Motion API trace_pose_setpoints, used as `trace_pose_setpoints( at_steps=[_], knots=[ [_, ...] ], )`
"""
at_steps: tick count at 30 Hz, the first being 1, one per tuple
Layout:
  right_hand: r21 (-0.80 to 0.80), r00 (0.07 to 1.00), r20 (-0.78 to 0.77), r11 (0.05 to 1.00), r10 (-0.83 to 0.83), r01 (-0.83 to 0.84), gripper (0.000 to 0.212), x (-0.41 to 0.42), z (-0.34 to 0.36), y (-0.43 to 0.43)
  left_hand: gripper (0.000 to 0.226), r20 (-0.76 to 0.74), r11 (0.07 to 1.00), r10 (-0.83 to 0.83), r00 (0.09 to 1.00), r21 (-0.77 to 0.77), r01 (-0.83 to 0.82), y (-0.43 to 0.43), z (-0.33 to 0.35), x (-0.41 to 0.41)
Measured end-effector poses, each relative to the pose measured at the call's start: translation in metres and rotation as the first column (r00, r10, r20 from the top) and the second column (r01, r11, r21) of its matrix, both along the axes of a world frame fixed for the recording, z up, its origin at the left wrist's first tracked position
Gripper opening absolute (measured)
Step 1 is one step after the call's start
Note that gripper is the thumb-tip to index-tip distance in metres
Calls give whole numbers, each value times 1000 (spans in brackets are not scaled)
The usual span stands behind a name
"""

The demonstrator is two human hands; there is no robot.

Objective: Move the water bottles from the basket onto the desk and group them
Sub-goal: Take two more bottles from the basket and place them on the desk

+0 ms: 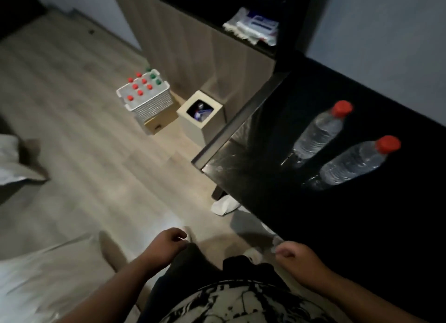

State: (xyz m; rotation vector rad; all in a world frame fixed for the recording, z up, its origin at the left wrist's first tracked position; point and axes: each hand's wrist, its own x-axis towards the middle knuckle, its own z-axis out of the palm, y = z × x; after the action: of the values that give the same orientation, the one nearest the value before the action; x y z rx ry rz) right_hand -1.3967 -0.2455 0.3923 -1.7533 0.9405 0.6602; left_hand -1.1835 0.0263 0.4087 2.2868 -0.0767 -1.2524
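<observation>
Two clear water bottles with red caps stand side by side on the black desk [337, 214] at the right, one further back [318, 131] and one nearer [354, 164]. A white basket [154, 102] sits on the floor across the room, holding several bottles with red caps and a few with green caps. My left hand [169, 244] hangs low at the bottom centre, fingers loosely curled, holding nothing. My right hand [296, 255] is curled at the desk's near edge, also holding nothing. Both hands are far from the basket.
A beige bin [205, 127] with rubbish stands right of the basket, which rests on a cardboard box [160, 123]. A wood-panelled cabinet [205, 49] stands behind. A shelf above holds packets [255, 29]. White cloth [224, 205] lies under the desk. Bedding [36, 274] fills the lower left.
</observation>
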Motion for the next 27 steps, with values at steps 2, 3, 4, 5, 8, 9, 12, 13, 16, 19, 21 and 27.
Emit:
trace_pose_setpoints(
  at_steps=[2,3,4,5,8,9,12,13,16,19,21,27],
  knots=[
    [5,995,43,996,86,-86,8,20,8,8,13,-15,997,68,998,-25,-68,21,-3,-5],
    [3,992,60,994,112,-112,10,32,12,12,14,-19,995,85,996,-42,-85,30,-5,-6],
    [-10,989,71,992,126,-126,13,46,18,17,15,-19,994,94,995,-60,-95,38,-6,-5],
    [-28,988,88,992,123,-121,15,60,23,23,15,-12,991,103,995,-81,-103,47,-6,-3],
    [-74,987,140,995,73,-63,13,102,38,46,18,0,977,158,987,-142,-157,76,-7,12],
    [-90,988,148,995,55,-42,13,113,41,55,19,1,974,170,985,-154,-168,87,-7,18],
    [-113,989,149,994,18,-1,17,134,45,93,19,7,974,165,986,-157,-162,131,-8,38],
    [-117,990,141,993,14,2,17,139,45,108,18,13,977,156,988,-148,-152,148,-10,44],
    [-130,995,88,991,56,-44,7,147,43,151,12,36,981,141,989,-138,-135,200,-13,58],
    [-123,991,10,984,131,-128,7,161,37,185,11,31,965,216,976,-160,-209,253,-11,65],
    [-125,987,2,979,162,-160,8,177,36,204,22,-17,916,356,935,-193,-352,287,-7,66],
    [-140,960,51,954,275,-266,10,233,31,238,27,-36,808,561,827,-195,-556,346,-9,86]
  ],
)
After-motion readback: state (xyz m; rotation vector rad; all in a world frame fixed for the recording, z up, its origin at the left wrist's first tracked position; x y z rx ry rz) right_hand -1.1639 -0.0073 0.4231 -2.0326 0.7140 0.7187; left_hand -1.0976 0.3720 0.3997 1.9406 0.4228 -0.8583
